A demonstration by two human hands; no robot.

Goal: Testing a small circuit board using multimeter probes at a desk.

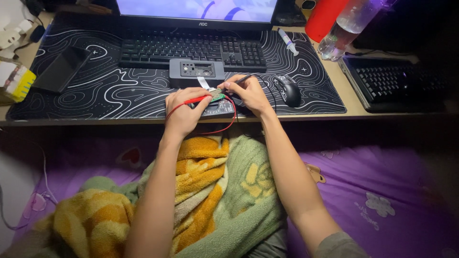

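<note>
My left hand (pixel 184 111) grips a red test probe (pixel 197 100) whose red wire loops down past the desk edge. My right hand (pixel 248 93) pinches a black probe (pixel 244 78) with a black wire. Both probe tips meet over a small green circuit board (pixel 218 96) that rests on a dark flat device (pixel 217 110) near the desk's front edge. Just behind stands a grey box (pixel 196 71) with an open recess and a white ribbon cable (pixel 203 82) hanging toward the board.
A black keyboard (pixel 191 50) and monitor (pixel 196 12) sit behind on a patterned desk mat (pixel 110 91). A black mouse (pixel 288 90) lies to the right, a phone (pixel 61 69) to the left. A red cylinder (pixel 324 19), clear bottle (pixel 344 28) and second keyboard (pixel 397 83) stand far right. A blanket (pixel 210 191) covers my lap.
</note>
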